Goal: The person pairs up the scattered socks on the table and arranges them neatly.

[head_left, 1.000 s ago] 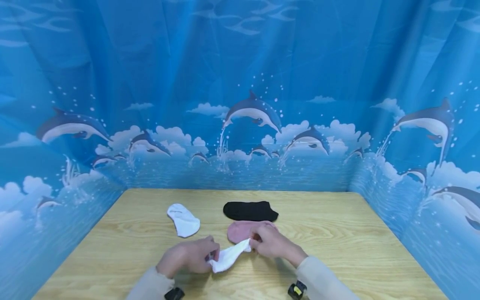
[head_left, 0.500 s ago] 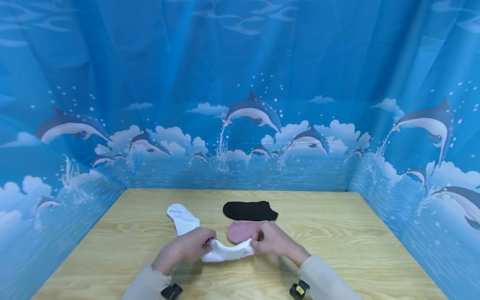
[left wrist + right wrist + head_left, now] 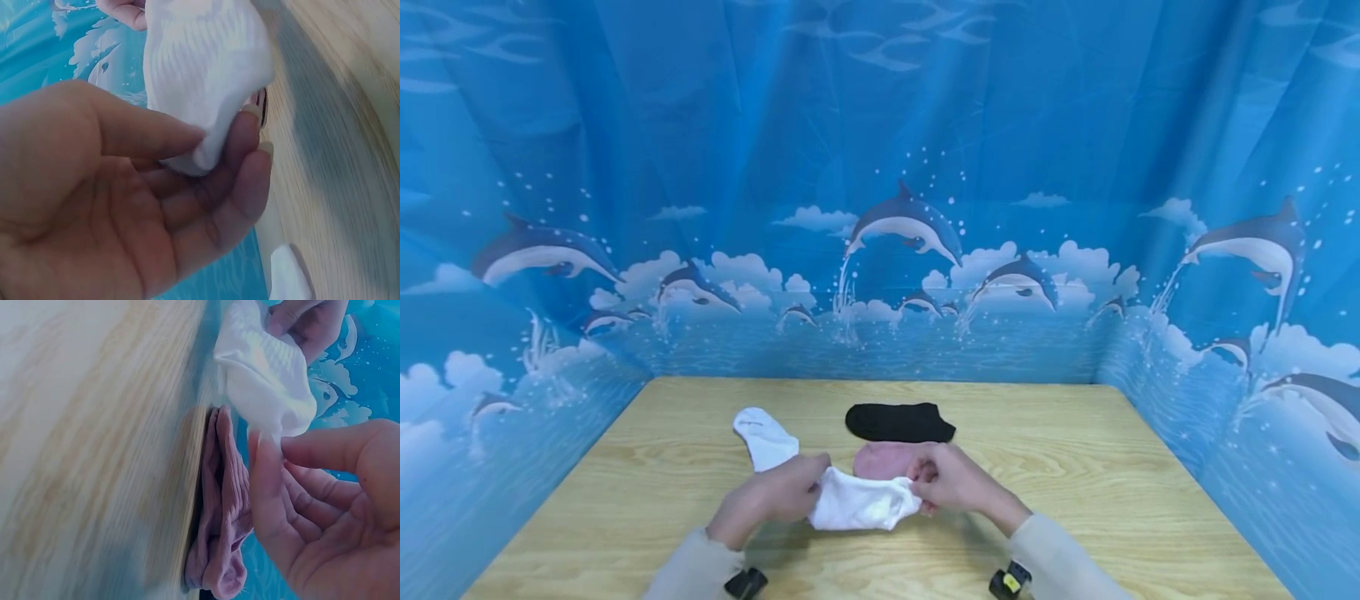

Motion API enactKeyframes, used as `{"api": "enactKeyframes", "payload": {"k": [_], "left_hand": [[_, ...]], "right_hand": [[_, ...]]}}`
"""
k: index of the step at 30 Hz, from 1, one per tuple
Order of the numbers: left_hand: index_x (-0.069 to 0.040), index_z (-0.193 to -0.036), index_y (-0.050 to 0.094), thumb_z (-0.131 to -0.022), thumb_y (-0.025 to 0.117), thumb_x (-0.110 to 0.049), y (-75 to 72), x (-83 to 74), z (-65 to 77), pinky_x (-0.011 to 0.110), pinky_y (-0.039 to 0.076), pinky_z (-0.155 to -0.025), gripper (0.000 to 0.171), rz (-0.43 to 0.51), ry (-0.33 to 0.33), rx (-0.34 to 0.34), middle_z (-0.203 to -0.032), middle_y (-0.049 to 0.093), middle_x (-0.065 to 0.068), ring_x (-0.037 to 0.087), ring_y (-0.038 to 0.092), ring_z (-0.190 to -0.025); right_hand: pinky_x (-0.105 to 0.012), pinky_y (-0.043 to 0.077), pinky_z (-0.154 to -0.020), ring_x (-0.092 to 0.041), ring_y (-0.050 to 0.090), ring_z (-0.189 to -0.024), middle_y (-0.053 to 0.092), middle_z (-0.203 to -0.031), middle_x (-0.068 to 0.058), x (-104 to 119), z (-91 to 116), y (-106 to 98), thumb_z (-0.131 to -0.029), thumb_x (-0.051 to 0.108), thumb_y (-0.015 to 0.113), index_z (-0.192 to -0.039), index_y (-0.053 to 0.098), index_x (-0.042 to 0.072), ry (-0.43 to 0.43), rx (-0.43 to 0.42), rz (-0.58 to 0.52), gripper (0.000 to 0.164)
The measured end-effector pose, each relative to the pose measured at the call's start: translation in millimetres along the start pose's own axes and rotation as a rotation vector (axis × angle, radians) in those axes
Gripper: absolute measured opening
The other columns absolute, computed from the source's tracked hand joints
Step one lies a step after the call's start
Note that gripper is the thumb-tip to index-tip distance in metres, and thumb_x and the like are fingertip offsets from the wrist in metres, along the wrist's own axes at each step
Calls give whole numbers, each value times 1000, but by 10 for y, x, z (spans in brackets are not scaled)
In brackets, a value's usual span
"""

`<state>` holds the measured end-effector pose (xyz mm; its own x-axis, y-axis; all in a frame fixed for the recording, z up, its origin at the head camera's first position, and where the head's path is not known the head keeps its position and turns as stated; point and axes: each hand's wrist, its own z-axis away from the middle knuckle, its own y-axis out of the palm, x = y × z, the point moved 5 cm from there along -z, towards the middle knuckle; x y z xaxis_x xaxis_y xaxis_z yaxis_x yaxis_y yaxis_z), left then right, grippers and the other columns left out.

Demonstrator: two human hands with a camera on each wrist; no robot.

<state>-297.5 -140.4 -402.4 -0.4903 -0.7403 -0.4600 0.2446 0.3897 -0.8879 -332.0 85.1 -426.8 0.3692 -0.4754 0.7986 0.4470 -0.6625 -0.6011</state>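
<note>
A white sock (image 3: pixel 859 502) is stretched sideways between both hands, over the near middle of the table. My left hand (image 3: pixel 778 489) pinches its left end; in the left wrist view the thumb (image 3: pixel 169 134) presses the fabric against the fingers. At the other end, my right hand (image 3: pixel 957 479) pinches a small bit of the sock between thumb and forefinger, seen close in the right wrist view. Just behind it lies a pink sock (image 3: pixel 880 460), partly covered by the right hand and the white sock.
A black sock (image 3: pixel 900 422) lies flat behind the pink one. Another white sock (image 3: pixel 765 437) rests to the left, its near end hidden by the left hand. The wooden table (image 3: pixel 1075 467) meets a blue dolphin-print curtain (image 3: pixel 880 342) at its back and sides.
The held white sock has gone from a narrow slanted strip to a wider, level spread. My left hand moved slightly left and away from me; my right hand shifted slightly right.
</note>
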Motion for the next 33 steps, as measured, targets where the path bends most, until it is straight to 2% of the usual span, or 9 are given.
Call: {"api": "enactKeyframes", "payload": {"k": [7, 14, 19, 24, 29, 33], "left_hand": [[-6, -82, 58, -95, 51, 3, 66, -20, -59, 27, 40, -56, 16, 29, -29, 22, -67, 47, -3, 10, 45, -61], [-7, -68, 58, -84, 65, 4, 69, -34, -71, 21, 31, -51, 21, 44, 2, -35, -61, 40, -8, 5, 37, -55], [-7, -68, 66, -80, 74, 3, 106, -44, -121, 21, 33, -50, 17, 86, -72, -61, -60, 48, -7, 7, 42, -56], [-8, -69, 71, -82, 76, 1, 170, -59, -191, 22, 36, -49, 16, 91, -135, -48, -58, 56, -4, 9, 47, -54], [-7, -66, 69, -85, 75, 0, 244, -75, -245, 21, 41, -47, 21, 121, -144, -22, -52, 60, -2, 8, 51, -48], [-7, -62, 67, -87, 72, 0, 291, -91, -294, 20, 39, -46, 26, 120, -144, -8, -49, 59, -3, 7, 50, -45]], "right_hand": [[-30, 59, -51, -11, 64, -53, 69, -71, -6, -55, 103, -53, -92, -2, 68, -89, 70, -3, 60, -25, 13, 4], [-30, 60, -52, -12, 66, -52, 70, -73, -9, -125, 221, -95, -89, -3, 70, -90, 71, -7, 143, -41, -8, 4], [-30, 59, -51, -12, 66, -50, 70, -69, -9, -192, 281, -140, -88, -4, 70, -86, 72, -7, 171, -62, 22, 4], [-30, 59, -50, -12, 65, -49, 69, -66, -9, -254, 328, -170, -87, -6, 71, -83, 71, -6, 204, -74, 30, 4], [-31, 59, -51, -13, 64, -49, 68, -66, -9, -305, 354, -196, -85, -8, 70, -81, 71, -4, 240, -85, 38, 6], [-30, 59, -50, -12, 62, -48, 67, -64, -8, -331, 371, -214, -84, -10, 70, -78, 70, -1, 254, -96, 65, 10]]}}
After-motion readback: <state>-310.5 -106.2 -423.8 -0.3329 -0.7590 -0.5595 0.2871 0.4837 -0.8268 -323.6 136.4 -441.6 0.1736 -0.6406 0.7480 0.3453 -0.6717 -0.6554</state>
